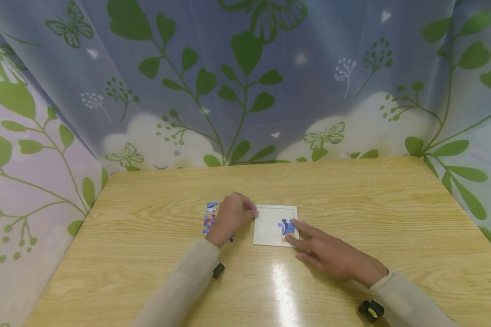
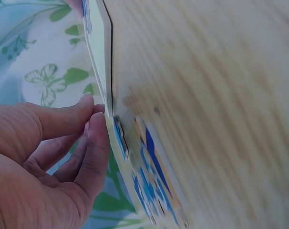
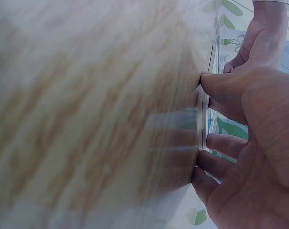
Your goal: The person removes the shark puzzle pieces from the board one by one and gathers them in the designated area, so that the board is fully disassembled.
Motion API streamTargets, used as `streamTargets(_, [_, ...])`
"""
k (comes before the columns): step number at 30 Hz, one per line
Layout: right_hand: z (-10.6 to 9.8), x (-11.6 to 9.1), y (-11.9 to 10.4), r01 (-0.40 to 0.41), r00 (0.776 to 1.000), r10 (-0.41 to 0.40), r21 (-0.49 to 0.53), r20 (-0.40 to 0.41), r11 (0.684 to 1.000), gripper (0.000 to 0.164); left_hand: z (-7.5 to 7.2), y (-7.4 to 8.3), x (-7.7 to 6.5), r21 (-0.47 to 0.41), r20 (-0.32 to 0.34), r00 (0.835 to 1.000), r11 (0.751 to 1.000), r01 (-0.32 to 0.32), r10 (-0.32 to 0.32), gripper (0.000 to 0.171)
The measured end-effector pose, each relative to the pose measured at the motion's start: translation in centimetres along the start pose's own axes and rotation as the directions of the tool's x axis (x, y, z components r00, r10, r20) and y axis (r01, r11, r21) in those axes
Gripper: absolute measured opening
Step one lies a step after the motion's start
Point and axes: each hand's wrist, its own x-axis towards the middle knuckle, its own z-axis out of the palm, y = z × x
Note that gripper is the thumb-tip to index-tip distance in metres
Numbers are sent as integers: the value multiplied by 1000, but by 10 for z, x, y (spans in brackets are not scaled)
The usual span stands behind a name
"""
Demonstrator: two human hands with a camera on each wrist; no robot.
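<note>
A square white puzzle tray [image 1: 266, 232] lies on the table, with blue and tan puzzle pieces [image 1: 287, 226] in its lower right corner. My left hand [image 1: 234, 215] is at the tray's left edge near the far corner. In the left wrist view, thumb and fingertips come together on the tray's edge [image 2: 108, 71] and pinch it. On the right, my right hand [image 1: 331, 254] lies with fingers spread; two fingertips rest on the tray by the fitted pieces. Partly hidden behind my left hand are more loose puzzle pieces [image 1: 208, 223].
The light wooden table [image 1: 155, 204] holds the tray and pieces. Behind it and on both sides hang curtains [image 1: 212, 113] printed with green leaves and butterflies. Dark wrist devices [image 1: 370, 310] sit on both forearms.
</note>
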Motion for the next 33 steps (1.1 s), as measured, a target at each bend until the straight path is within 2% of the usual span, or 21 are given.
streamTargets(7, [1, 1, 1, 3, 1000, -3, -16, -5, 1000, 48, 10, 10, -1, -22, 48, 998, 999, -44, 45, 4])
streamTargets(17, [-2, 2, 1, -46, 998, 46, 13, 44, 999, 49, 28, 25, -2, 2, 114, 993, 1000, -30, 30, 4])
streamTargets(26, [-7, 2, 2, -23, 999, 22, 26, 39, 999, 48, 40, 36, -2, 4, 132, 988, 997, -76, 75, 5])
streamTargets(33, [-7, 1, 1, -13, 1000, 13, -9, 26, 1000, 49, 40, 38, -2, -14, 128, 990, 998, -59, 61, 4])
